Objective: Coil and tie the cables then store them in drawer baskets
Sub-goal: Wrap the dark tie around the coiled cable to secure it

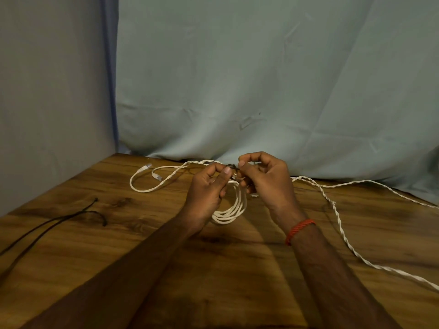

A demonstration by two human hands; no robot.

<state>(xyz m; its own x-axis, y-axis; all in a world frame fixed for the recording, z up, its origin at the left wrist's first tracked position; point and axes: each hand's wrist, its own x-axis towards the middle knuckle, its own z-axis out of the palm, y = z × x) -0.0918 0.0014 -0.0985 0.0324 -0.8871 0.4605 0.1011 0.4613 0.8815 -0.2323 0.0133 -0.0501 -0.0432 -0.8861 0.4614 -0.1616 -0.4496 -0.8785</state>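
Observation:
A white cable coil [234, 210] hangs between my hands above the wooden table [133, 238]. My left hand [209, 188] pinches a small dark tie [232, 166] at the top of the coil. My right hand [266, 179] pinches the other side of the tie, its lower fingers curled around the coil's strands. A white twisted cable [339, 224] runs from behind my hands across the table to the right edge. A short white cable [145, 184] with clear plugs lies curved at the back left.
Two thin black ties [59, 222] lie on the table's left side and run off the left edge. A pale cloth backdrop [261, 79] hangs behind the table and a grey wall [52, 91] stands at the left.

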